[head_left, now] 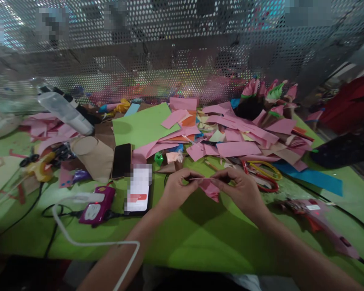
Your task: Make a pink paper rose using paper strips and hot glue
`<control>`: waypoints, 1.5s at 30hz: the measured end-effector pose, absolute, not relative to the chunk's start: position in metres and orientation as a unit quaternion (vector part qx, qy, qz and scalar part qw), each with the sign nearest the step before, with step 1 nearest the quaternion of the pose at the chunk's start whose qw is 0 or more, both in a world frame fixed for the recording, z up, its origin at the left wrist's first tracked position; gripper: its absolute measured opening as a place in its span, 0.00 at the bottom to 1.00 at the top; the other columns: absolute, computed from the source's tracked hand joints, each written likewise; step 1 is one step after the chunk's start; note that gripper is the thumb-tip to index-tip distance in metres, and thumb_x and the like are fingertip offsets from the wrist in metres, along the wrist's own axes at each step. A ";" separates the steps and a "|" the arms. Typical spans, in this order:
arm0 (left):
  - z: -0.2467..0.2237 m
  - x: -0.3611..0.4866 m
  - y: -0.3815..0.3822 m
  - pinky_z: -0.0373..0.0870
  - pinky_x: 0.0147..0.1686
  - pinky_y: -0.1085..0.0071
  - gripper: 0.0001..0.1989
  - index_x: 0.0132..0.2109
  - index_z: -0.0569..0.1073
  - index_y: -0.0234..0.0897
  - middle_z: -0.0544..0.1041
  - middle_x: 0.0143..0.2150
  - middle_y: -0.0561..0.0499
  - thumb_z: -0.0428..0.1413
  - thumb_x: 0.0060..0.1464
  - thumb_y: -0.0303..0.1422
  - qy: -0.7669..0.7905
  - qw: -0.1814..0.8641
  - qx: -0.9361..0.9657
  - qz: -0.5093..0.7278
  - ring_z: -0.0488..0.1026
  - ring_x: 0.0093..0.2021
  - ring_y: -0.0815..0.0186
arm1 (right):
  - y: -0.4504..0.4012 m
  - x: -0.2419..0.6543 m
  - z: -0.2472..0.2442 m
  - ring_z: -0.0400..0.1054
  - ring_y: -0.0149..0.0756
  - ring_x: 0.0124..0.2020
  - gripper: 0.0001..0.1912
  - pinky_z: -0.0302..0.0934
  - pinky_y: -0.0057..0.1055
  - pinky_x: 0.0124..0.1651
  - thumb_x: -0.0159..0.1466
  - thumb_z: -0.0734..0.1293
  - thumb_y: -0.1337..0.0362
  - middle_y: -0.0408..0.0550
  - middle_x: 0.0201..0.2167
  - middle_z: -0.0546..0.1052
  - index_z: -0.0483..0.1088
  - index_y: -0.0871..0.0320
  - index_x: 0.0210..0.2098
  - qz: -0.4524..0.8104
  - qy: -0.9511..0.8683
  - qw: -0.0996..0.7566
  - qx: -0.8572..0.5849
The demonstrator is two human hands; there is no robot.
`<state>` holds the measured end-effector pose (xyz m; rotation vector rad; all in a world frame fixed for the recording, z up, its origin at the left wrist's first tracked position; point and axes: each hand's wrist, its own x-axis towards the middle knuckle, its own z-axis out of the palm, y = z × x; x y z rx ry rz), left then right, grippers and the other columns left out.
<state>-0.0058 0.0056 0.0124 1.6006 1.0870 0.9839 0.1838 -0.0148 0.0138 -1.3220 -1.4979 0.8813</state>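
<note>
A small piece of pink paper (210,189) is held up over the green tabletop (200,234), pinched between both hands. My left hand (179,189) grips its left edge with thumb and fingers. On the opposite side, my right hand (238,190) pinches the paper's right edge. The paper hangs down in a folded, crinkled shape between the fingertips. Close to the right hand lie scissors with red handles (268,189) and yellow handles (271,166). A pencil (211,165) rests just behind the hands.
Pink paper strips (239,148) and a light green sheet (142,125) cover the back. Left are a lit phone (138,190), a dark phone (121,161), a magenta power bank (97,205) and a yellow glue gun (44,169). A pink glue gun (324,224) and its cable lie right.
</note>
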 end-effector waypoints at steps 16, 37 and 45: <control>0.023 -0.009 0.004 0.74 0.37 0.70 0.03 0.35 0.77 0.36 0.81 0.33 0.49 0.58 0.56 0.29 0.444 0.444 0.660 0.413 0.76 0.34 0.67 | -0.014 0.184 0.013 0.70 0.37 0.29 0.09 0.65 0.32 0.31 0.58 0.71 0.56 0.45 0.26 0.78 0.77 0.55 0.30 0.392 -0.595 0.451 -0.538; 0.019 -0.008 0.006 0.75 0.39 0.69 0.05 0.39 0.78 0.37 0.82 0.37 0.49 0.60 0.55 0.31 0.439 0.463 0.656 0.403 0.77 0.37 0.66 | -0.017 0.181 0.016 0.70 0.36 0.27 0.10 0.64 0.31 0.30 0.61 0.69 0.56 0.45 0.25 0.77 0.75 0.55 0.29 0.332 -0.633 0.450 -0.535; 0.016 -0.006 0.004 0.76 0.38 0.69 0.03 0.36 0.79 0.36 0.83 0.35 0.49 0.59 0.55 0.28 0.442 0.441 0.674 0.395 0.78 0.36 0.65 | -0.019 0.180 0.012 0.72 0.38 0.30 0.08 0.66 0.32 0.31 0.62 0.70 0.57 0.47 0.29 0.79 0.77 0.54 0.33 0.337 -0.652 0.432 -0.524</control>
